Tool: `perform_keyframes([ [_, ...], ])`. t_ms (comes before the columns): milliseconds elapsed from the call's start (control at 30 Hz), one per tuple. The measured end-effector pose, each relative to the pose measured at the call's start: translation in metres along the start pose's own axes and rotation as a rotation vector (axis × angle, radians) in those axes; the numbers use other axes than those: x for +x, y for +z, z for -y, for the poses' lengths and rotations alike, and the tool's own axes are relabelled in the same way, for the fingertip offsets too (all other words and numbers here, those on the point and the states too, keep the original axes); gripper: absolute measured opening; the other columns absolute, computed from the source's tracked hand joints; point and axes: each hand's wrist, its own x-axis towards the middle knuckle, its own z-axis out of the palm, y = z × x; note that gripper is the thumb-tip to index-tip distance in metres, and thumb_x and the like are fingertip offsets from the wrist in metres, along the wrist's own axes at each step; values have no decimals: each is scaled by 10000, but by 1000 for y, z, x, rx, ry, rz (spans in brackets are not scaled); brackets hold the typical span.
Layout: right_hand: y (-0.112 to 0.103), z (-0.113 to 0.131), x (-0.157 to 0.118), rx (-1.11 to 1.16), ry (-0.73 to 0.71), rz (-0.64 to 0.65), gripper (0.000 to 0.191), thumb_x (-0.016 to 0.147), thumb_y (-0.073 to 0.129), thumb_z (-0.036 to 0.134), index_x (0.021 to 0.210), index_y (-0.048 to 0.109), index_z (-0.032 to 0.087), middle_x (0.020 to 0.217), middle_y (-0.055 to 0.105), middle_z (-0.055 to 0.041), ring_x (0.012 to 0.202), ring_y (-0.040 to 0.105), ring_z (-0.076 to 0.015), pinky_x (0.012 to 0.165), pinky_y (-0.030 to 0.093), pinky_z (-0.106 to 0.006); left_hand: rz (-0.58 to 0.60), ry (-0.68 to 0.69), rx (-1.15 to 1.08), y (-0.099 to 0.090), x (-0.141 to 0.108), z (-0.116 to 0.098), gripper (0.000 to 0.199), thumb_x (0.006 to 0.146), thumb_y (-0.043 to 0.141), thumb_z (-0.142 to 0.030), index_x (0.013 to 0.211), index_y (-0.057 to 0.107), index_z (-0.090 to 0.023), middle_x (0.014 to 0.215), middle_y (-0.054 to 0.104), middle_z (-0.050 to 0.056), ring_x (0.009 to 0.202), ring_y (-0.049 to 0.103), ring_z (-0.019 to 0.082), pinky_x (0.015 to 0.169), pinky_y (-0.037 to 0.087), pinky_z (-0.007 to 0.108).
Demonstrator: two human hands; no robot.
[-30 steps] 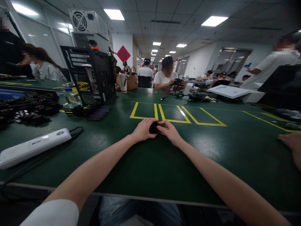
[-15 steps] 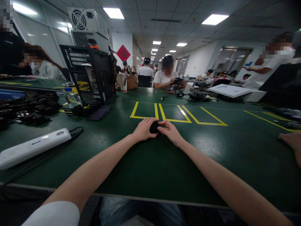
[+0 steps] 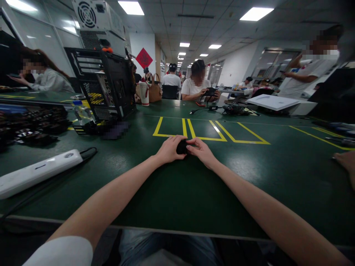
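Note:
A small black rounded object [image 3: 181, 147] is between my two hands, just above or on the green tabletop [image 3: 177, 195]; its exact kind is hard to make out. My left hand [image 3: 170, 149] wraps round it from the left, thumb below and fingers over the top. From the other side, my right hand [image 3: 202, 150] pinches its right edge with thumb and fingertips. Much of the object is covered by fingers. Just beyond the hands lie yellow tape outlines [image 3: 206, 139] on the table.
At left lie a white device with a cable [image 3: 41, 171] and a heap of dark parts [image 3: 30, 125]. An open computer case [image 3: 107, 85] stands behind them. A black cable bundle [image 3: 235, 109] lies ahead. A co-worker's hand [image 3: 345, 162] rests at far right.
Both hands keep their hold on the black object with hardly any movement. The view has shifted slightly. At far left, a seated person's hand has come up with a dark flat thing.

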Motion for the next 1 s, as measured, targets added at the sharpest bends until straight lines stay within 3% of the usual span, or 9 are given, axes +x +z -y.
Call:
perform_keyframes([
  [233, -2, -2, 3, -14, 22, 14, 305, 679, 591, 279, 957, 494, 203, 1020, 539, -40, 884, 563, -156, 830, 438, -371, 15, -18, -11, -1, 0, -1, 564, 614, 640, -281, 1114, 386, -216, 1083, 500, 51, 997, 481, 229, 846, 393, 391],
  [367, -2, 0, 0, 4, -46, 35, 316, 624, 642, 216, 905, 499, 210, 998, 539, -10, 926, 549, -145, 889, 409, -346, -1, -10, -6, 1, 0, 2, 567, 611, 641, -284, 1113, 387, -209, 1084, 499, 49, 996, 481, 223, 847, 391, 382],
  [567, -1, 0, 2, -36, -33, -23, 236, 646, 622, 271, 839, 507, 197, 906, 557, -9, 788, 574, -137, 791, 455, -357, -6, -8, -8, 2, 1, 3, 579, 602, 647, -288, 1114, 388, -210, 1084, 500, 49, 997, 480, 222, 847, 387, 378],
  [767, -3, 0, 3, -26, -17, 13, 327, 663, 606, 244, 970, 503, 199, 1018, 548, -38, 910, 560, -160, 866, 418, -370, 4, -9, -18, 0, 0, 0, 574, 610, 641, -277, 1120, 383, -224, 1090, 499, 47, 1000, 481, 227, 839, 389, 391],
  [1000, -1, -3, 2, -7, -56, 2, 236, 662, 614, 258, 870, 513, 209, 933, 557, -7, 845, 571, -138, 821, 449, -338, -5, -10, -3, 1, 1, 1, 570, 606, 645, -282, 1109, 386, -213, 1089, 498, 45, 998, 481, 222, 843, 391, 374],
])
